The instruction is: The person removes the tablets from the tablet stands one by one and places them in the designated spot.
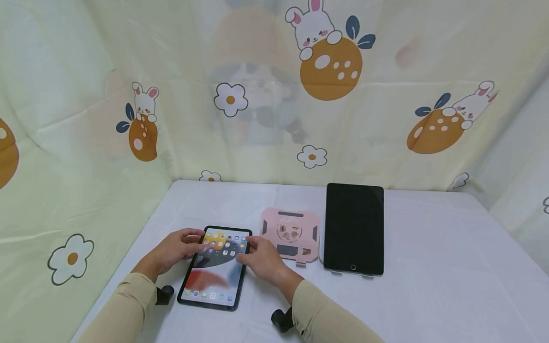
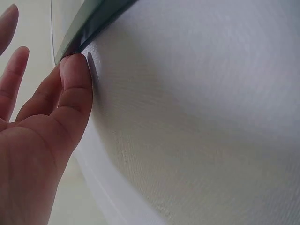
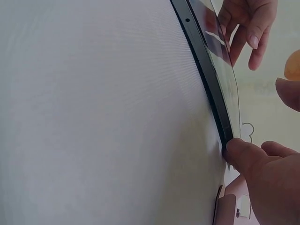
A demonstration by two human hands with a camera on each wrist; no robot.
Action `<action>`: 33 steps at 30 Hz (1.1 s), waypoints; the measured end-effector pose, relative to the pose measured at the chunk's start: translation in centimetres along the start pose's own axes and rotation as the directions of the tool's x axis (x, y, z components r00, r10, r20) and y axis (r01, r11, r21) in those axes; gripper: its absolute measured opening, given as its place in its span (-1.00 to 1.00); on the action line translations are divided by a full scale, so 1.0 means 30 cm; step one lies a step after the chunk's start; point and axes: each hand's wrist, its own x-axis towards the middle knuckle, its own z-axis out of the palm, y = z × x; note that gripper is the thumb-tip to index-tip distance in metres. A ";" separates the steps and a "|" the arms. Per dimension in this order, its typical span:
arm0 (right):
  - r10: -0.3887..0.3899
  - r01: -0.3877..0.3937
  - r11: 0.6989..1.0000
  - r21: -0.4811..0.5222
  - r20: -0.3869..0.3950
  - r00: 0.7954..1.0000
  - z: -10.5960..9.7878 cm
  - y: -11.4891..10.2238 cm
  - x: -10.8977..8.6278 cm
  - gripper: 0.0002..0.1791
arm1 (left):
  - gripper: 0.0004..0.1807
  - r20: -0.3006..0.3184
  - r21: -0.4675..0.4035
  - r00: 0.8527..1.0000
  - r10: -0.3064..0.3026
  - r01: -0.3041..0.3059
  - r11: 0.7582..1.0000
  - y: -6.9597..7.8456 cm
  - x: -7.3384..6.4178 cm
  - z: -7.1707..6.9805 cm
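Left hand [image 1: 173, 249] grips the left edge of 1 rectangular, black-framed, glass-fronted tablet [image 1: 213, 269] (lit); right hand [image 1: 267, 262] grips its right edge.

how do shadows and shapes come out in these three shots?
Head view: faint, soft shadows on the table beside the lit tablet; left wrist: a broad, soft-edged shadow across the table; right wrist: that tablet's straight edge looks bowed, likely lens distortion.

In the head view, one lit tablet [image 1: 218, 274] was counted at seven o'clock and one dark tablet [image 1: 353, 228] at four; two hands [image 1: 169, 250] [image 1: 267, 262], one pink stand [image 1: 268, 231] and three printed rabbits [image 1: 315, 29] were seen.
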 end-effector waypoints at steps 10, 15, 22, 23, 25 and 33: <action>-0.010 0.010 1.000 -0.018 -0.017 1.000 -0.022 0.017 -0.011 -0.30 | -0.38 0.002 0.007 1.000 0.026 -0.026 1.000 0.010 0.001 0.027; -0.035 0.034 0.999 -0.040 -0.011 0.999 -0.058 0.007 -0.020 -0.28 | -0.35 0.005 0.054 0.999 0.038 -0.038 0.998 0.020 -0.001 0.040; -0.176 0.176 0.984 0.004 0.017 0.984 -0.213 -0.018 -0.083 -0.39 | -0.35 -0.011 0.056 0.992 0.127 -0.127 0.990 0.075 -0.001 0.049; -0.196 0.196 0.981 0.002 0.011 0.981 -0.245 -0.018 -0.099 -0.40 | -0.35 -0.001 0.045 0.989 0.148 -0.148 0.988 0.091 -0.001 0.054; -0.213 0.213 0.977 -0.014 -0.018 0.977 -0.313 -0.016 -0.134 -0.45 | -0.34 0.023 0.023 0.981 0.195 -0.196 0.980 0.129 0.000 0.070; -0.356 0.347 0.934 -0.088 -0.138 0.924 -0.587 0.018 -0.241 -0.53 | -0.45 0.039 -0.075 0.942 0.334 -0.331 0.941 0.326 0.007 0.207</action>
